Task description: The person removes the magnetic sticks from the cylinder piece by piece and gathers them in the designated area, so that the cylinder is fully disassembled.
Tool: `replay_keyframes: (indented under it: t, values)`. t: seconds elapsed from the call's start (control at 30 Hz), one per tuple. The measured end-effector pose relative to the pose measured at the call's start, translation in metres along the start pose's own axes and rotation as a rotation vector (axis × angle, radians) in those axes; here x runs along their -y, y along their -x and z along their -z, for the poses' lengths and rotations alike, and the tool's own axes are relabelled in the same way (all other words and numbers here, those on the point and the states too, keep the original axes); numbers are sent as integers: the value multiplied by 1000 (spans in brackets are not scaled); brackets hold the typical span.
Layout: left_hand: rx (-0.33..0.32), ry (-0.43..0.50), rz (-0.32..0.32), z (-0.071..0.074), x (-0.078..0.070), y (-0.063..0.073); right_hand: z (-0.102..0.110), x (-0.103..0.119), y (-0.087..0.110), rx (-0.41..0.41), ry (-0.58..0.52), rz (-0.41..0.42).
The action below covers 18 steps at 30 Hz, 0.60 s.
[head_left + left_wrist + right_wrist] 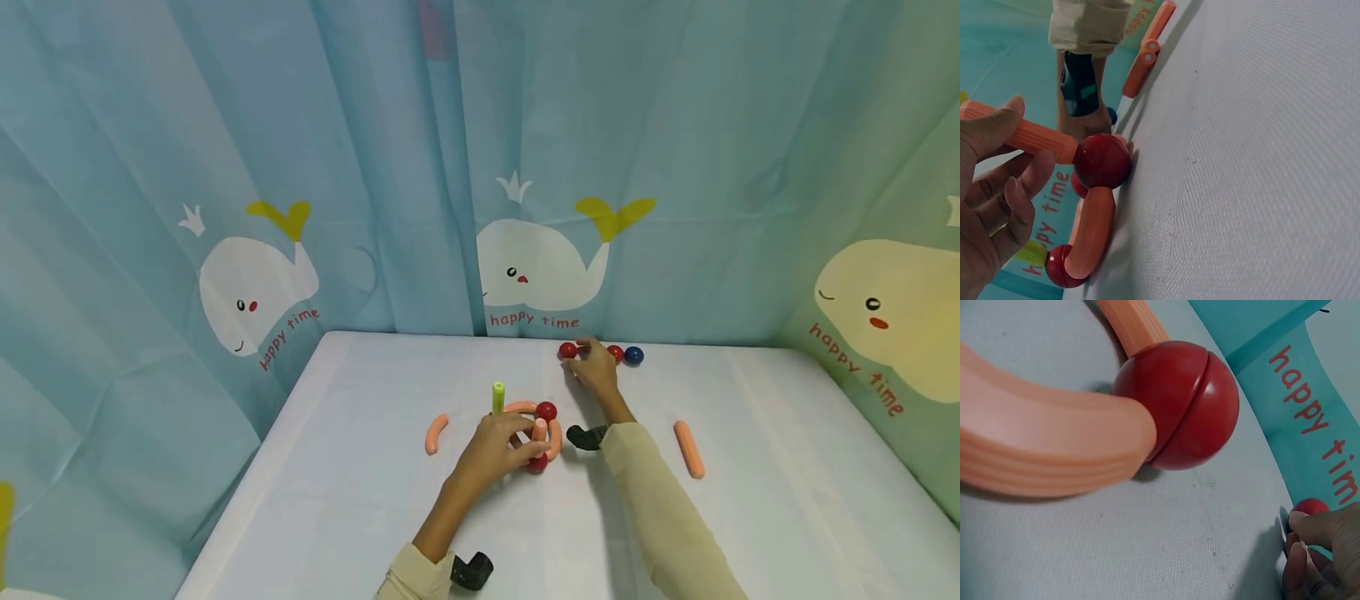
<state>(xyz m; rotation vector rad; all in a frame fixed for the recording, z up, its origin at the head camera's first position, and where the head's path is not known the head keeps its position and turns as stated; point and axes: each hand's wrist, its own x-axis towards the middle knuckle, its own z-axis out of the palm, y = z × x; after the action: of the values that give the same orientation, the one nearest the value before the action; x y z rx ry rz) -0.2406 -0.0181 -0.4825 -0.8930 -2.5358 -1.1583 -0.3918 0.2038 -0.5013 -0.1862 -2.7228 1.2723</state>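
My left hand (495,450) pinches a straight orange magnetic stick (1041,134) between thumb and fingers. The stick stands upright on a red ball (1102,161). That ball belongs to a ring of curved orange sticks (1092,228) with another red ball (546,411) at its far side. A yellow-green stick (498,397) rises on the ring's left, from a red ball (1063,265) visible in the left wrist view. At the table's back, my right hand (597,371) has thumb and fingers at a red ball (567,350), seemingly pinching it; the fingers partly hide the contact.
Right of the right hand lie another red ball (616,353) and a dark blue ball (633,356). A loose curved orange stick (437,434) is left of the ring, and a straight orange stick (689,450) lies to the right. A whale-print curtain (420,275) hangs behind the table.
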Motion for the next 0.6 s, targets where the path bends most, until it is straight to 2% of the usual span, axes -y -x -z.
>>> replay_keyframes:
  t: [0.3,0.4,0.6]
  values:
    - [20,-17,9,1,-1,1,0,3,2,46,93,42]
    - [19,-18,12,1,-1,1,-1,5,2,37,121,66]
    - [14,-23,10,1,-1,0,-3,7,1,21,129,57]
